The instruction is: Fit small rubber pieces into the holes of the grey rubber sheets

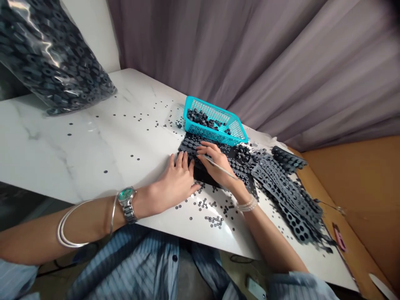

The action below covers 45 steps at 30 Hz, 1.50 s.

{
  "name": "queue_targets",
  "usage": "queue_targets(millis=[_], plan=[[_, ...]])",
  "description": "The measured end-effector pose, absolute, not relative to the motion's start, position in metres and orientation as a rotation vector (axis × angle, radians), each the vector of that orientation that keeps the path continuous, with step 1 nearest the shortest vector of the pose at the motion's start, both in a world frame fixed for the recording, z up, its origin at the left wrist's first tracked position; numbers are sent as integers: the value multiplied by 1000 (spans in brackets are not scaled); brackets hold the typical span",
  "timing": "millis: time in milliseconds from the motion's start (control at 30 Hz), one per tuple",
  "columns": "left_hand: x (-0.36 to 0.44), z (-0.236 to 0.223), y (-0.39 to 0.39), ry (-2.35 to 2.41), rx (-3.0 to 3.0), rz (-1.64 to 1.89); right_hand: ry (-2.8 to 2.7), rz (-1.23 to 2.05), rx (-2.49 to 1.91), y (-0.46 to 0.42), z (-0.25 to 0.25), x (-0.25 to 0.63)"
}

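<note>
Left hand [176, 177] palm-down, fingers splayed, its grip apart and pressing on a black perforated rubber sheet [200, 171]; right hand [217, 164] curled over the same sheet, its grip together on a slender pale pick [222, 168]; sheet lying on a white marble-veined bench [78, 154], just before a turquoise perforated plastic basket [215, 121] of matt black rubber rings [203, 118]; punched grey-black rubber strips [290, 196] heaped at right; small black rubber discs [212, 212] scattered about the hands; glossy clear plastic bag [50, 58] of rings at upper left, overlapping the bench edge.
</note>
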State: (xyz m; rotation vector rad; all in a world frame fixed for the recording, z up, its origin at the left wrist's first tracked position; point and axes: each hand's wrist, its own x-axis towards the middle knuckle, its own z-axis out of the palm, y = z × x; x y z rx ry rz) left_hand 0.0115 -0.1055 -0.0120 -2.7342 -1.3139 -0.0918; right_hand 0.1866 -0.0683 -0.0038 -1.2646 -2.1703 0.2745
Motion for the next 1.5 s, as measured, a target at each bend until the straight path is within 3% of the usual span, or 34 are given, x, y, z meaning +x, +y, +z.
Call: queue_targets(millis=[967, 1500], plan=[[13, -30, -112, -1199, -2559, -238, -2369, 236, -1091, -52, -35, 177], [11, -26, -112, -1152, -2530, -216, -2097, -89, -1415, -56, 9, 226]])
